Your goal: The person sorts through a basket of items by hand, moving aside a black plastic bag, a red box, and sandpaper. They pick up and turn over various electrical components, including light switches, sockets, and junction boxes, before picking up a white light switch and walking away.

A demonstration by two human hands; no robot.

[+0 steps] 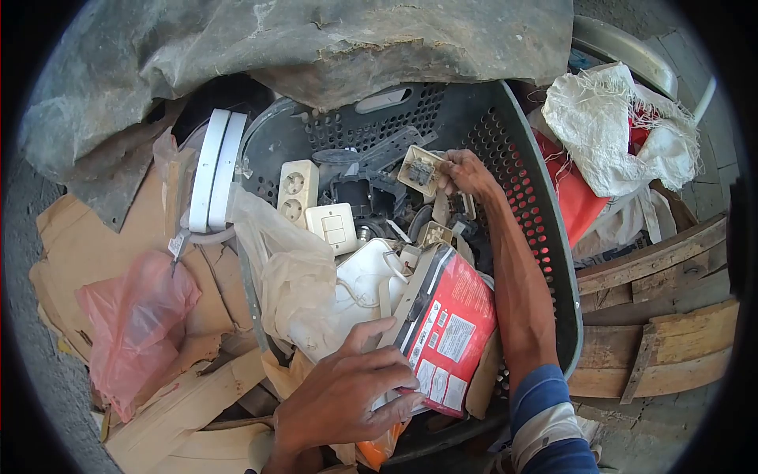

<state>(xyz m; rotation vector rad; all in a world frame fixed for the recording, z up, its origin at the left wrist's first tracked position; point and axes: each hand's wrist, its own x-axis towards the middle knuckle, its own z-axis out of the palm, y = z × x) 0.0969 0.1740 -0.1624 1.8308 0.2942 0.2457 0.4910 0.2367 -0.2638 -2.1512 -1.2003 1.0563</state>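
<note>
A dark perforated plastic basket (570,316) holds mixed electrical parts. My left hand (351,387) grips the lower left edge of a red box (462,328) with white labels, its thumb and fingers around the edge. Inside the basket, at the upper right, my right hand (470,174) pinches a small cream square fitting (420,170) by its right side, its hollow face up. Left of that fitting are a double socket (297,192) and a white switch (332,228). A cloudy plastic bag (288,265) drapes over the basket's left side.
A worn grey sheet (300,39) overhangs the basket's back. Two white strips (217,170), a pink bag (142,316) and cardboard (95,237) lie left. At right are a white woven sack (608,126), red material (572,189) and curved wooden boards (655,347).
</note>
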